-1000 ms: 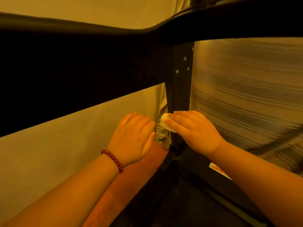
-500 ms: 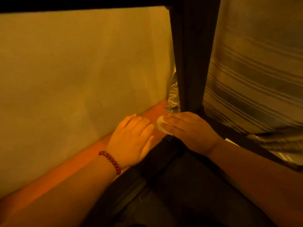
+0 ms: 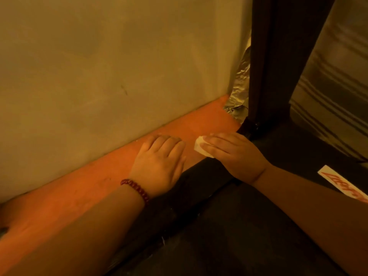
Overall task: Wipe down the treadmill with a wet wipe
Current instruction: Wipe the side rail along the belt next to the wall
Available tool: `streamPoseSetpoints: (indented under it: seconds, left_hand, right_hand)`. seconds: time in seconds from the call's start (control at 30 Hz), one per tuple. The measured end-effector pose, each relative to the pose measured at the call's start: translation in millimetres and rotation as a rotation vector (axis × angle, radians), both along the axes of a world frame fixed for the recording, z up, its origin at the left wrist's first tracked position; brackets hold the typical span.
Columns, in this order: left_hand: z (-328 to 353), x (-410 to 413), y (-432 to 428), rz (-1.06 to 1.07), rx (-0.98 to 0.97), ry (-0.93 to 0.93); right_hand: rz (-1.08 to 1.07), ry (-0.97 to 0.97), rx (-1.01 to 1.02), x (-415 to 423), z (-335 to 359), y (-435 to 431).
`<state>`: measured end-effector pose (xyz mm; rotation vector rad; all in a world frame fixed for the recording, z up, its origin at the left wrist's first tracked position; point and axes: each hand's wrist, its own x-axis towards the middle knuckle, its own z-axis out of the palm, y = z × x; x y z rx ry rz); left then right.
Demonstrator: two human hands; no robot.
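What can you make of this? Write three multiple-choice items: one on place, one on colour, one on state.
1. Where is the wipe?
A) under the right hand's fingers
B) stuck on the wall
C) hung on the post

2. What colour is the bracelet?
A) blue
B) dark red
C) white

3. How is the left hand?
A) gripping the wipe
B) a tight fist
C) open, holding nothing

Answers:
1 A: the white wipe pokes out from beneath those fingers.
2 B: the beads on the left wrist are dark red.
3 C: its fingers lie loose with nothing in them.
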<state>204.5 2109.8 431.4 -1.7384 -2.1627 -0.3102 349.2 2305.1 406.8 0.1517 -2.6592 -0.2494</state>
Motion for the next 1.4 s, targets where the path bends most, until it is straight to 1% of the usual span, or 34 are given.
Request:
streamPoseSetpoints:
  seconds: [0.1, 0.2, 0.37, 0.47, 0.7, 0.77, 0.87, 1.0, 1.1, 1.23, 1.4]
  left_hand:
    - [-36.4, 7.4, 18.1, 0.039, -0.052, -0.017]
    - [-70.2, 15.8, 32.3, 0.035, -0.102, -0.081]
    - [-106.2, 31.2, 47.9, 0.109, -0.19, -0.143]
    - [-119.4, 38.2, 59.7, 0.167, -0.263, -0.198]
    - [-150.1, 53.5, 90.3, 0.178, -0.361, -0.31]
    - [-155.6, 56.0, 98.2, 0.189, -0.395, -0.318]
    - [-163.9, 54.7, 112.3, 0.202, -0.42, -0.32]
    - [-179.0, 49.7, 137.4, 0.208, -0.473, -0.333]
    - [-190.2, 49.8, 149.8, 0.198, -0.524, -0.332]
    - [-190.6, 51.1, 155.9, 0.208, -0.535, -0.338]
    - [-176.4, 52.1, 157.3, 0.21, -0.537, -0.318]
  right_hand:
    - [-0.019, -0.048, -0.034, 3.7, -45.8, 14.8]
    - [-0.057, -0.077, -0.123, 10.6, -83.9, 25.2]
    - [-0.179, -0.193, -0.213, 24.9, -130.0, 33.4]
    - [-0.296, -0.314, -0.264, 34.1, -145.4, 37.6]
    - [-0.452, -0.441, -0.302, 41.4, -169.7, 61.2]
    - [-0.49, -0.492, -0.32, 38.4, -171.1, 74.1]
    - [-0.554, -0.613, -0.291, 32.5, -173.1, 85.5]
    - [-0.58, -0.685, -0.33, 28.4, -188.3, 88.0]
    - [-0.556, -0.651, -0.336, 28.9, -197.1, 90.8]
    - [-0.534, -0.62, -0.357, 32.3, -196.6, 93.0]
    - [-0.412, -0.596, -0.331, 36.0, -185.8, 96.6]
